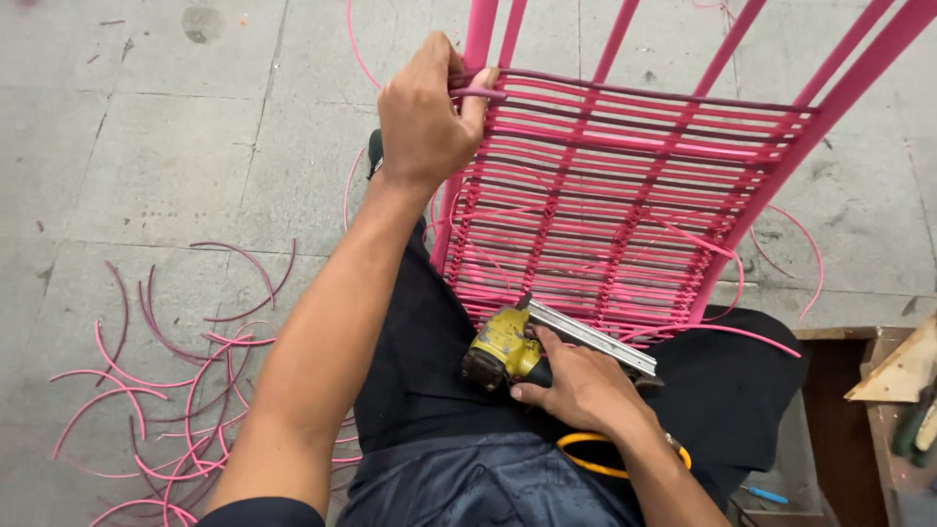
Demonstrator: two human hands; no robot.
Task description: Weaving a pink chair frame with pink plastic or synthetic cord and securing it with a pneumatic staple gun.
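We observe the left hand (422, 115) pinching a pink cord (480, 94) at the woven pink frame's (625, 185) upper edge. The right hand (578, 383) grips a yellow staple gun (508, 349) on the lap. Cut pink cord offcuts (166, 390) litter the concrete floor (146, 146).

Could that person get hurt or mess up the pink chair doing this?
Maybe. The left hand pinches a pink strand right at the pink frame, so fingers could get nipped if the yellow staple gun fires close by. The right hand holds that gun on the lap, where a slip might sting a leg. Cut strands litter the floor and could trip feet.
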